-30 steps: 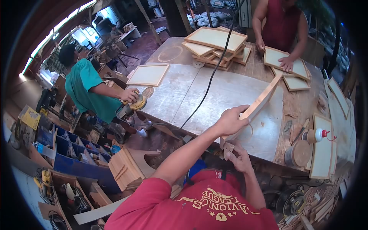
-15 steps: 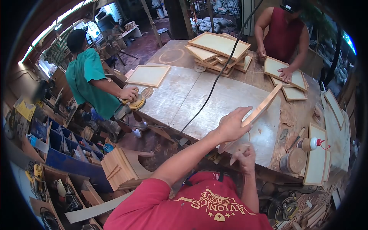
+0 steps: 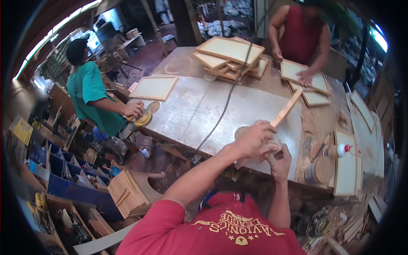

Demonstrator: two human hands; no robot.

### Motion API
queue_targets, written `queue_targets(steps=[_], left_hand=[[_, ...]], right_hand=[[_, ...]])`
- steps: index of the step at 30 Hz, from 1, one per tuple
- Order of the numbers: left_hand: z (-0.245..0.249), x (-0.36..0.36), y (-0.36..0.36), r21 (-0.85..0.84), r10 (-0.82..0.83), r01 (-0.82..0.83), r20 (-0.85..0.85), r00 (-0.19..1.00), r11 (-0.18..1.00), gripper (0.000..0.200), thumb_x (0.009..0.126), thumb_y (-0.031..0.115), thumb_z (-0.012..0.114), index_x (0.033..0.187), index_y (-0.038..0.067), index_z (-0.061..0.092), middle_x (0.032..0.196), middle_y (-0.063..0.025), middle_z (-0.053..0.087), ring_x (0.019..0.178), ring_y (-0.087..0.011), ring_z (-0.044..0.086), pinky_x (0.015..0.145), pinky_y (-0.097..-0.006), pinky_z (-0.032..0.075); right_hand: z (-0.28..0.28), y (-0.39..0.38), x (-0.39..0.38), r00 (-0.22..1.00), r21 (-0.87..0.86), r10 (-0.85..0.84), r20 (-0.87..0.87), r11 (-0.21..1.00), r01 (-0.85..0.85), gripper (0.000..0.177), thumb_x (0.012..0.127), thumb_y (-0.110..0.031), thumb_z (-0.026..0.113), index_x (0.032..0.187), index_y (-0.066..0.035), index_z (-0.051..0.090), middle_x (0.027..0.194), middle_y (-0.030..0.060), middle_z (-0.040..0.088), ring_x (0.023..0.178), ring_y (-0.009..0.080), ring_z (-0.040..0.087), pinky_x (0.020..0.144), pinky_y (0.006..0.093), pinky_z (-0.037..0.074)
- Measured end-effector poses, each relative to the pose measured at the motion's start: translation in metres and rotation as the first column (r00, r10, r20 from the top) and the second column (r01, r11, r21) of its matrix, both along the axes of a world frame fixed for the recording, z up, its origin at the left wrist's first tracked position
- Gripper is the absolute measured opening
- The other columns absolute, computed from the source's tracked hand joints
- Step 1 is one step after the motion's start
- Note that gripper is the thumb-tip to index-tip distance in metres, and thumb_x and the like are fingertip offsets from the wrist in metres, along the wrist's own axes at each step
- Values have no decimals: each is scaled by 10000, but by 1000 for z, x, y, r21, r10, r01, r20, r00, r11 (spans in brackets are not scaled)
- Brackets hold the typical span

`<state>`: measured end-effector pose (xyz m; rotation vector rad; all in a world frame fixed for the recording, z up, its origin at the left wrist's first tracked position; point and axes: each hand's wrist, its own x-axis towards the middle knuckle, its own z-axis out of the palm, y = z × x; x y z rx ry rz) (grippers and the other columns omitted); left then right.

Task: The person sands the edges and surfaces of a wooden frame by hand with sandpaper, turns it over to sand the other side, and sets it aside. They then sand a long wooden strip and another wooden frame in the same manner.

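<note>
My left hand point(image 3: 255, 140) is closed around a narrow wooden-framed panel point(image 3: 287, 108), held tilted above the near edge of the table. The panel shows mostly edge-on, its far end pointing away to the right. Close against my left fingers, my right hand point(image 3: 279, 163) is pinched at the panel's near end. A small tan piece seems to be between its fingers, but I cannot make out what it is. Under my hands lies the pale, worn sheet point(image 3: 199, 114) that covers the worktable.
Framed panels are stacked point(image 3: 231, 49) at the back; a single panel point(image 3: 154, 88) lies left. A person in green holds a yellow sander point(image 3: 143, 119); another in maroon handles panels point(image 3: 293, 71). A glue bottle point(image 3: 340, 150) and round can point(image 3: 318, 171) stand right. A black cable point(image 3: 225, 111) crosses the view.
My right hand has risen from below and now meets my left hand at the panel's near end. The view has shifted slightly, and the panel appears turned more edge-on.
</note>
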<state>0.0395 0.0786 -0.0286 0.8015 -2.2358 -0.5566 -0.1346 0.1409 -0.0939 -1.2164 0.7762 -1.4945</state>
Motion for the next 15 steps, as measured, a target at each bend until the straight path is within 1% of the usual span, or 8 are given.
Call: queue_targets(steps=[2, 3, 5, 8, 10, 11, 14, 15], left_hand=[[-4, 2, -5, -81, -14, 15, 19, 1000, 997, 333, 795, 302, 887, 1013, 85, 759, 1303, -124, 676, 1293, -374, 574, 1075, -480, 490], [2, 1, 1, 1, 42, -42, -23, 999, 999, 346, 774, 306, 899, 997, 85, 754, 1285, -139, 676, 1272, -369, 588, 1081, -480, 487], [4, 3, -3, -36, 46, -46, -9, 999, 998, 380, 747, 293, 920, 1022, 87, 759, 1310, -152, 670, 1276, -372, 593, 1084, -470, 489], [16, 1, 1, 3, -2, 2, 58, 998, 1000, 293, 788, 260, 895, 961, 56, 775, 1334, -101, 686, 1316, -357, 561, 1091, -452, 481], [20, -2, 5, 25, -13, 11, 89, 996, 1000, 228, 837, 239, 857, 922, 40, 784, 1337, -54, 702, 1334, -348, 539, 1095, -451, 474], [20, -3, 6, 27, -15, 13, 97, 995, 1000, 217, 845, 231, 848, 928, 41, 785, 1336, -55, 702, 1334, -350, 538, 1095, -453, 473], [18, -3, 5, 21, -9, 7, 115, 993, 1000, 191, 871, 212, 821, 948, 40, 787, 1330, -58, 703, 1333, -356, 536, 1095, -459, 470], [17, -2, 3, 14, -8, 6, 123, 992, 1000, 187, 879, 209, 812, 956, 39, 789, 1327, -61, 705, 1333, -358, 535, 1095, -460, 469]], right_hand=[[-4, 0, -7, 1000, 27, -8, -4, 1000, 8, 316, 947, -75, 796, 1198, 16, 627, 1142, 82, 680, 1009, 140, 666, 839, 332, 602], [-8, -1, -8, 1000, 24, -13, 7, 1000, 12, 304, 960, -85, 785, 1201, 23, 635, 1136, 83, 689, 1002, 140, 670, 843, 337, 600], [-11, 0, -12, 1000, 88, -24, -3, 996, 24, 293, 969, -99, 779, 1194, 28, 641, 1093, 75, 708, 983, 136, 681, 834, 319, 601], [2, 6, -11, 989, 90, 30, 143, 995, -43, 290, 979, -120, 772, 1191, 28, 643, 1061, 64, 716, 956, 127, 688, 822, 301, 600], [-7, 2, -13, 989, 41, 22, 143, 999, -29, 279, 984, -117, 763, 1191, 26, 644, 1073, 69, 717, 958, 123, 687, 811, 293, 600], [-10, 1, -13, 990, 13, 24, 142, 1000, -26, 273, 987, -115, 758, 1191, 25, 644, 1079, 71, 718, 960, 121, 687, 806, 289, 600], [-1, 6, -21, 979, 85, 88, 184, 991, -105, 241, 989, -75, 742, 1193, 20, 657, 1101, 74, 722, 975, 120, 685, 835, 297, 596], [-5, 5, -22, 984, 92, 64, 166, 993, -80, 243, 988, -70, 741, 1199, 23, 662, 1104, 75, 722, 983, 123, 684, 842, 300, 592]])
